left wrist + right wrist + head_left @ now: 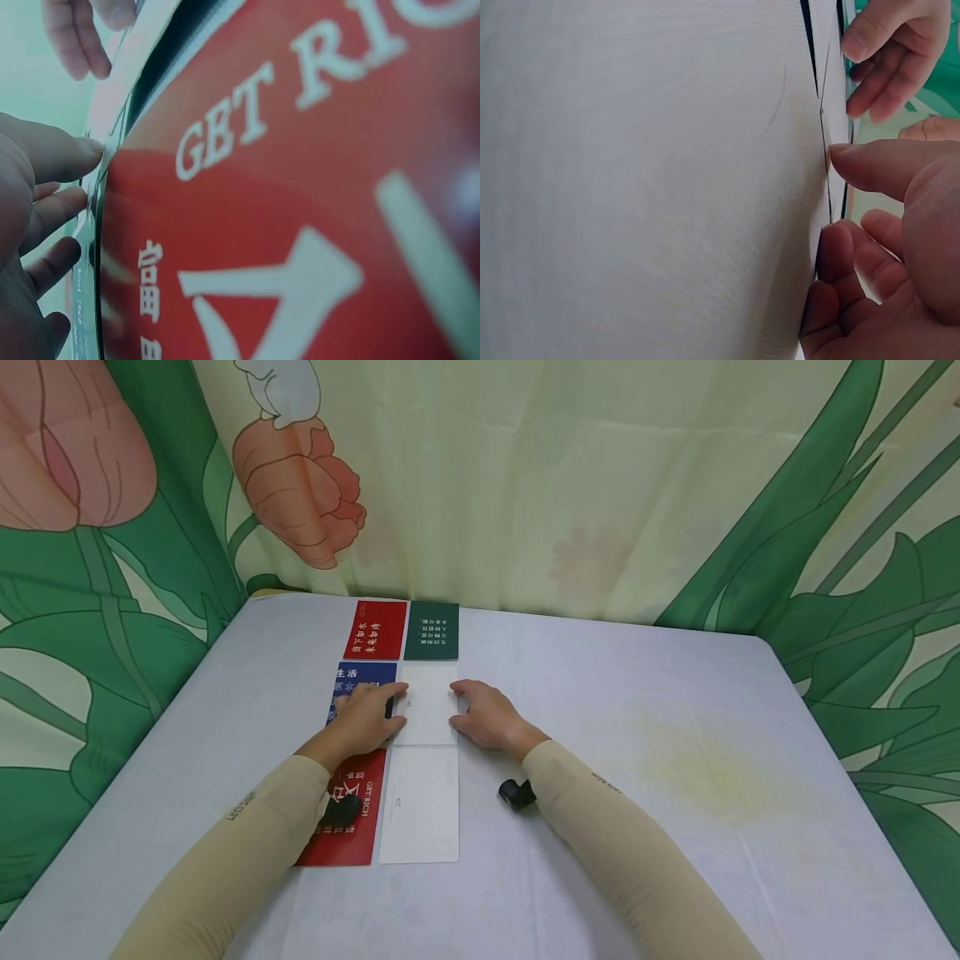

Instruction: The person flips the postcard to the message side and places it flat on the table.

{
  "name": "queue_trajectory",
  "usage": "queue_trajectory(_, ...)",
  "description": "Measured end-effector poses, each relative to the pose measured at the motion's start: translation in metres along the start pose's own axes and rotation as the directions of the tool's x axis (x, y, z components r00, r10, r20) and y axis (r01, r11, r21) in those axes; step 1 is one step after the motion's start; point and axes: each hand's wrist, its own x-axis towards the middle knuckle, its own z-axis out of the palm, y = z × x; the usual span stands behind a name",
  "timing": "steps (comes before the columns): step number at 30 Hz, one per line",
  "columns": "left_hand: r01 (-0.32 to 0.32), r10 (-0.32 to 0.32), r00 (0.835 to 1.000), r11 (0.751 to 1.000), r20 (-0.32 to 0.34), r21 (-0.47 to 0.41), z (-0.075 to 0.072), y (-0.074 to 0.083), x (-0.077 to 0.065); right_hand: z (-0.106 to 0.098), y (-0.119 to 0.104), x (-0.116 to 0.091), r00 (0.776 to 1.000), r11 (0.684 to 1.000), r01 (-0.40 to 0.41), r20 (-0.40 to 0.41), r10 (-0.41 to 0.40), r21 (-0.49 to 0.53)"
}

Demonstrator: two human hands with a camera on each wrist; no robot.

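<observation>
My left hand [365, 720] lies over the blue card [367, 672], its thumb and fingertips at the left edge of a blank-looking white card [429, 703]. Opposite it, the thumb and fingers of my right hand [489, 714] are at that card's right edge. The card lies flat between the two hands, in the middle of the right column. A second white card [422, 806] lies just below, its upper edge meeting the first. In the left wrist view, a red card [247, 225] printed with "GET RICH" fills the foreground, with the left fingers beside it.
At the far end of the columns lie a smaller red card [375, 631] and a dark green card [432, 631], side by side. A white cloth covers the table [637, 710]. Behind it hangs a flower-patterned curtain [487, 485]. Black wrist cameras [516, 794] hang under both sleeves.
</observation>
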Motion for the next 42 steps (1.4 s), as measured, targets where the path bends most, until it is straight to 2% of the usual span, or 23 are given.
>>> queue_trajectory(6, 0.0, -0.002, 1.0, 0.999, -0.03, -0.051, 0.0, -0.001, 0.002, -0.004, 0.001, -0.002, 1.0, 0.999, 0.018, -0.011, -0.018, 0.039)
queue_trajectory(11, -0.038, 0.029, 0.995, 0.994, -0.094, -0.101, -0.003, -0.002, 0.003, -0.011, 0.001, -0.008, 0.999, 0.996, 0.025, -0.022, -0.024, 0.085)
queue_trajectory(17, -0.047, 0.033, 0.992, 0.992, -0.125, -0.115, -0.014, -0.005, 0.007, -0.024, 0.003, -0.006, 0.999, 0.996, 0.02, -0.026, -0.018, 0.082)
queue_trajectory(22, -0.05, 0.033, 0.992, 0.99, -0.126, -0.133, -0.025, -0.006, 0.014, -0.036, 0.011, 0.005, 0.996, 0.996, 0.09, -0.012, -0.09, 0.024)
queue_trajectory(27, -0.087, 0.068, 0.99, 0.986, -0.126, -0.145, -0.033, -0.004, 0.026, -0.047, 0.018, 0.018, 0.989, 0.988, 0.149, 0.01, -0.148, -0.037)
queue_trajectory(37, -0.105, 0.096, 0.991, 0.99, -0.091, -0.09, -0.035, 0.002, 0.061, -0.062, 0.017, 0.048, 0.994, 0.994, 0.104, -0.012, -0.104, -0.028)
queue_trajectory(42, -0.094, 0.087, 0.99, 0.994, -0.107, -0.061, -0.041, 0.003, 0.074, -0.065, 0.014, 0.061, 0.994, 0.994, 0.103, -0.019, -0.104, -0.02)
